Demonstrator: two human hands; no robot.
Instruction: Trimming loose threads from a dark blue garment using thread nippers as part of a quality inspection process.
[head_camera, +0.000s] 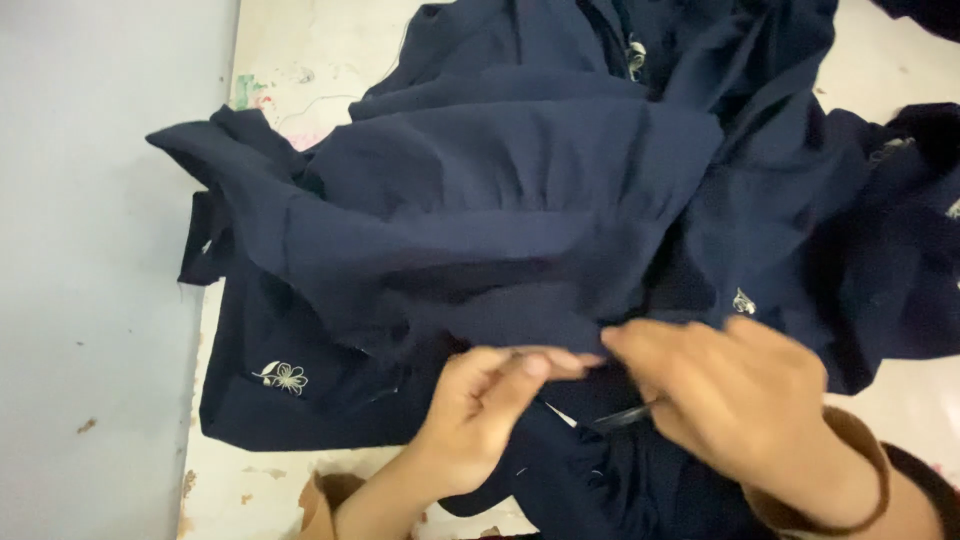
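A worn white table (330, 60), scuffed and flecked with old paint, runs beside a pale grey floor (90, 300) on the left. Most of the tabletop is covered by a heap of navy blue fabric (520, 190), bunched in loose folds and gathers, with small white embroidered flowers (284, 376) scattered over it.

Both hands meet at the near edge of the heap, close together. The left hand (490, 410) is curled, thumb and forefinger pressed together on a fold of the cloth, pinching it up. The right hand (735, 395), in a brown cuffed sleeve (850, 470), has its fingers drawn together over the same fold; a thin dark tool (625, 415), perhaps small snips or a needle-like blade, pokes out beneath the palm, though what it is stays unclear in the blur.

The cloth looks light and very soft: it drapes, crumples and slumps under its own weight, holding no shape. It should gather easily but slide and shift if pulled from one point, dragging the rest of the heap along. A hem, seam or gathered edge seems the surest place to grip, between fingertips as the left hand does now, with the fold kept taut between both hands. The embroidery seems the delicate part, likely to snag on a sharp tip
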